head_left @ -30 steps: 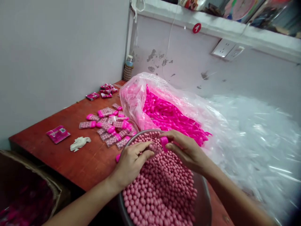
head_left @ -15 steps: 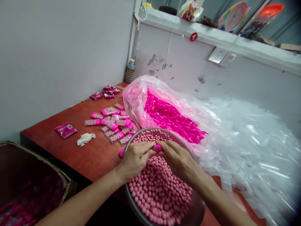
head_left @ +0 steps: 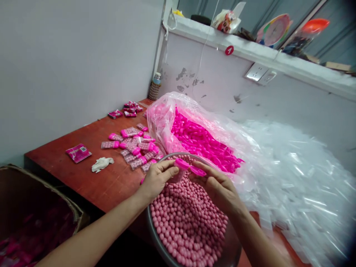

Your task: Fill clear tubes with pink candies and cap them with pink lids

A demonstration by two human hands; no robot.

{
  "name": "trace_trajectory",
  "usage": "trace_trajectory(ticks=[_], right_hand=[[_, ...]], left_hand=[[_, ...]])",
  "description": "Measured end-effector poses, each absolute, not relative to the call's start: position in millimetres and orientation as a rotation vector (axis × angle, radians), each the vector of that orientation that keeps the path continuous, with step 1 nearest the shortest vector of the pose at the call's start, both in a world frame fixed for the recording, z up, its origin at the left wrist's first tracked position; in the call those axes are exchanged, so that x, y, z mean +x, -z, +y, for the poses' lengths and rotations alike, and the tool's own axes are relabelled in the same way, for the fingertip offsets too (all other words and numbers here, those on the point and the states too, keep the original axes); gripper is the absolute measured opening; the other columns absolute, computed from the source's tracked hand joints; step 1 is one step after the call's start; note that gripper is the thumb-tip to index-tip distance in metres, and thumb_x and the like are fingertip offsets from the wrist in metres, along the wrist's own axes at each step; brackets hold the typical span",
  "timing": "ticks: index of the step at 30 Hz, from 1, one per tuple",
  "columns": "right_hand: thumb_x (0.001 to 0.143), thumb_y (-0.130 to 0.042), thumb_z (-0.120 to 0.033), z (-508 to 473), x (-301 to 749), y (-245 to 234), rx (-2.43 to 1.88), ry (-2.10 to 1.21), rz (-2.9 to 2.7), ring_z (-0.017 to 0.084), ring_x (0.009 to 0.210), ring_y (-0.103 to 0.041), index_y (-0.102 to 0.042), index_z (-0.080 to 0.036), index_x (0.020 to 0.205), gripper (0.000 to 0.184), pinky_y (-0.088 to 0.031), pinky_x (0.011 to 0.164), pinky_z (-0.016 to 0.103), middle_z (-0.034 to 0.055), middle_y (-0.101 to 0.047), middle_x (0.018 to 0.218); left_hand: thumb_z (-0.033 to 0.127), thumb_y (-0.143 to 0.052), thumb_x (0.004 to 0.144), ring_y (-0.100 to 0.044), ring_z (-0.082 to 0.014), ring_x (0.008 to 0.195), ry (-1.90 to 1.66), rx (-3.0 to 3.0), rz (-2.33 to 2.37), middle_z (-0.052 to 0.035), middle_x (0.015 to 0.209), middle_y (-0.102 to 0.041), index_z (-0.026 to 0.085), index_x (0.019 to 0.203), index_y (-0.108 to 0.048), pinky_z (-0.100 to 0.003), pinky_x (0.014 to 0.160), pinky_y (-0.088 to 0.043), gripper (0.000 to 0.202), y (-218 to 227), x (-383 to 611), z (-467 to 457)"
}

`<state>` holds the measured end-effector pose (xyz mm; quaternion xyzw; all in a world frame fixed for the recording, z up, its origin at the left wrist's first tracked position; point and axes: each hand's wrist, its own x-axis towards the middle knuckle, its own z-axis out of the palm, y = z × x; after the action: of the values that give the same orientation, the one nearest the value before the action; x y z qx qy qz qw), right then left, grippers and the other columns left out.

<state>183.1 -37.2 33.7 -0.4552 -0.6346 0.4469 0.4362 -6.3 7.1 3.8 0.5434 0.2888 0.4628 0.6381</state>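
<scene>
A metal bowl [head_left: 155, 237] full of small pink candy balls [head_left: 189, 222] sits at the table's near edge. Over it, my left hand [head_left: 157, 178] pinches a small clear tube filled with balls, its pink cap [head_left: 181, 164] at the top. My right hand [head_left: 219, 187] is closed on a hinged pink lid [head_left: 198, 171] right beside that cap. Both hands hover just above the balls.
A clear bag of bright pink caps [head_left: 203, 141] lies behind the bowl, and a heap of clear plastic tubes [head_left: 300, 178] to the right. Several filled tubes [head_left: 133, 144], pink packets [head_left: 78, 152] and a white glove [head_left: 102, 163] lie on the red table [head_left: 105, 185]. A cardboard box [head_left: 36, 215] stands at lower left.
My hands have lifted from the balls; the tube with its pink cap is now raised and the pink lid shows between my fingers.
</scene>
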Motion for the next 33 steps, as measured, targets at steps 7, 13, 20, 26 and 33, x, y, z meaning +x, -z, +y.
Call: trace_trajectory(ticks=[7, 13, 20, 26, 33], right_hand=[[0.074, -0.065, -0.043, -32.5, 181.4, -25.3, -1.072, -1.395, -1.148, 0.02, 0.085, -0.064, -0.066, -0.022, 0.097, 0.032, -0.051, 0.079, 0.04, 0.0067, -0.068, 0.097], [0.074, -0.063, -0.041, -27.8, 166.6, -37.5, -1.056, -1.857, -1.069, 0.024, 0.096, -0.061, -0.068, -0.017, 0.092, 0.03, -0.048, 0.085, 0.044, 0.0084, -0.068, 0.095], [0.068, -0.061, -0.028, -32.1, 149.0, -24.7, -0.99, -1.77, -0.865, 0.024, 0.086, -0.064, -0.068, -0.015, 0.078, 0.018, -0.051, 0.08, 0.042, 0.0069, -0.069, 0.079], [0.077, -0.055, -0.043, -24.4, 140.4, -15.2, -1.015, -1.791, -0.785, 0.02, 0.079, -0.065, -0.065, -0.015, 0.086, 0.03, -0.053, 0.074, 0.037, 0.0067, -0.069, 0.077], [0.071, -0.063, -0.053, -56.6, 166.3, -35.3, -1.153, -1.497, -0.914, 0.015, 0.075, -0.065, -0.063, -0.015, 0.092, 0.043, -0.053, 0.066, 0.027, 0.0086, -0.066, 0.096]], left_hand=[[0.022, -0.057, 0.082, -0.063, -0.0188, 0.092, -1.084, 1.529, 0.599, -0.003, 0.096, -0.071, 0.021, 0.102, -0.07, -0.031, 0.087, -0.047, 0.023, -8.5, -7.2, 3.6], [0.019, -0.058, 0.081, -0.056, -0.0194, 0.105, -1.14, 1.711, 0.621, -0.0029, 0.099, -0.07, 0.024, 0.101, -0.069, -0.033, 0.093, -0.043, 0.023, -7.0, -5.8, 2.2], [0.013, -0.058, 0.081, -0.056, -0.0161, 0.105, -1.112, 1.765, 0.616, -0.0009, 0.094, -0.071, 0.025, 0.102, -0.069, -0.028, 0.096, -0.04, 0.027, -6.6, -7.2, 0.0], [0.018, -0.055, 0.082, -0.06, -0.0188, 0.102, -1.104, 1.734, 0.715, -0.0036, 0.103, -0.07, 0.02, 0.1, -0.07, -0.031, 0.094, -0.044, 0.023, -7.3, -5.7, 1.5], [0.038, -0.057, 0.08, -0.055, -0.0256, 0.11, -1.078, 1.719, 1.141, 0.0003, 0.113, -0.066, 0.016, 0.113, -0.061, -0.045, 0.101, -0.035, 0.04, -27.7, -16.1, 41.2]])
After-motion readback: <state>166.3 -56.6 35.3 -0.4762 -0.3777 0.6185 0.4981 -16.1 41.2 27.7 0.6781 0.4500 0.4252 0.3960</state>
